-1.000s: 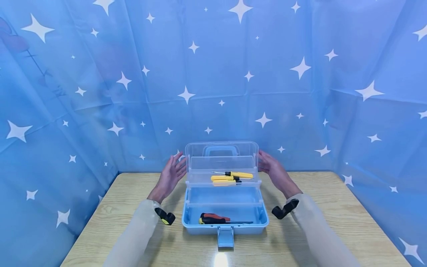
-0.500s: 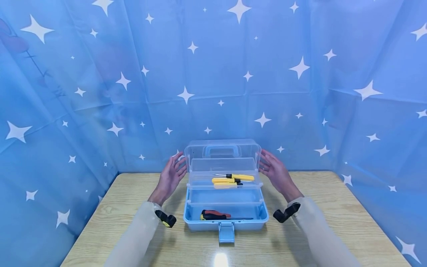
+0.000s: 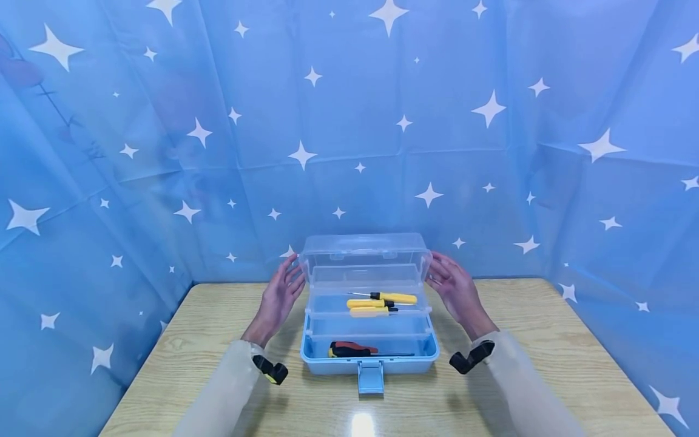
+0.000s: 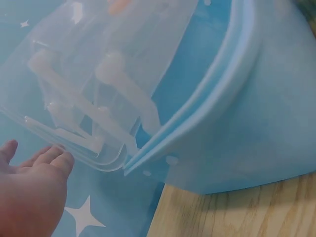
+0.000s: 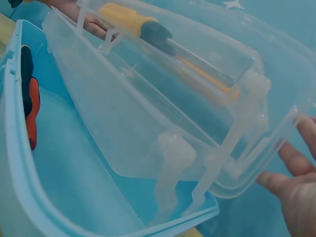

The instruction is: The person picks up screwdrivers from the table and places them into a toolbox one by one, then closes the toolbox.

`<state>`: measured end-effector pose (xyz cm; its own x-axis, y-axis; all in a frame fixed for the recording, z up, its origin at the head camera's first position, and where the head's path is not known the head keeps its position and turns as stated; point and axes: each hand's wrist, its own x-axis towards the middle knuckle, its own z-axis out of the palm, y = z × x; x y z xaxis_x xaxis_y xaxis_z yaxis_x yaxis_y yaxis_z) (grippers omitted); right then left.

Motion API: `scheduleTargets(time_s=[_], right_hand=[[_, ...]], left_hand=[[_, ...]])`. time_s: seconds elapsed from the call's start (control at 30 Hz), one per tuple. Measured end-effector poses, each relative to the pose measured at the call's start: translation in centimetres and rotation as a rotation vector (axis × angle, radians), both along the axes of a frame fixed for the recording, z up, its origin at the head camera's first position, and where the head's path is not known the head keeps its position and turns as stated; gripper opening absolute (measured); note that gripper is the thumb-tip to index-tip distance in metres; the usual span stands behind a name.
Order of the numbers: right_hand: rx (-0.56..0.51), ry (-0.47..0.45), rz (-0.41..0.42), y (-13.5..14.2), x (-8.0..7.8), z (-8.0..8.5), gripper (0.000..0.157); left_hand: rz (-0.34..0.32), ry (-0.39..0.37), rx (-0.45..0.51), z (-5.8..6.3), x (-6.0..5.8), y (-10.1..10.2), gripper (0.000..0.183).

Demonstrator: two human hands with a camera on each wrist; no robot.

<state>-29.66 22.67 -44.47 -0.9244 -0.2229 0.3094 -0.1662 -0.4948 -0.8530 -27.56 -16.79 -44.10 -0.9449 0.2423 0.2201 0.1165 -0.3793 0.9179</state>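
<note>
A blue toolbox (image 3: pixel 398 366) stands on the table with its clear lid (image 3: pixel 366 243) raised and tilted. My left hand (image 3: pixel 275 303) lies along the lid's left side, fingers extended. On the other side my right hand (image 3: pixel 457 294) has its fingertips at the lid's edge, thumb and fingers spread. Three yellow-handled screwdrivers (image 3: pixel 397 298) lie in the raised clear tray (image 5: pixel 98 103), linked to the box by pale hinge arms (image 5: pixel 229 145). A black-and-red-handled screwdriver (image 3: pixel 349 351) lies in the box's bottom, near the front. The latch (image 3: pixel 371 379) hangs down in front.
The wooden table (image 3: pixel 524 364) reaches out on both sides of the box. Behind the table hangs a blue curtain (image 3: pixel 349 121) with white stars. A small black camera (image 3: pixel 270 369) is strapped to each wrist.
The clear lid has tipped forward from its upright lean, so its top now shows. The tray with the yellow screwdrivers has come slightly lower and nearer. Both hands have stayed beside the lid.
</note>
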Motion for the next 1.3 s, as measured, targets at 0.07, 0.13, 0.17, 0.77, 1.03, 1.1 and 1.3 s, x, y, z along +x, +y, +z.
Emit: scheduleTargets(time_s=[0.07,0.13,0.17,0.77,1.03,1.1,1.3], right_hand=[[-0.024,-0.001,0.004,0.1,0.2,-0.1,0.03],[-0.032,-0.01,-0.001,0.2,0.4,-0.1,0.028],[-0.033,-0.015,-0.006,0.3,0.5,-0.1,0.027],[0.422,-0.023,-0.103,0.3,4.2,1.4,0.069],[0.645,0.023,-0.151,0.9,6.0,0.2,0.071],[0.651,0.031,-0.151,1.0,6.3,-0.2,0.072],[0.631,0.044,-0.143,1.1,7.2,-0.8,0.073]], left_hand=[[-0.002,0.001,-0.024,0.1,0.3,0.1,0.067],[-0.003,0.004,-0.051,0.3,0.7,0.1,0.065],[-0.004,0.006,-0.067,0.4,0.8,0.1,0.064],[-0.003,-0.02,-0.131,0.5,3.5,0.3,0.065],[0.005,-0.01,-0.155,-0.1,5.0,0.2,0.063],[-0.005,-0.004,-0.159,-0.3,5.3,0.2,0.063],[-0.024,0.002,-0.15,-0.7,6.1,0.3,0.063]])
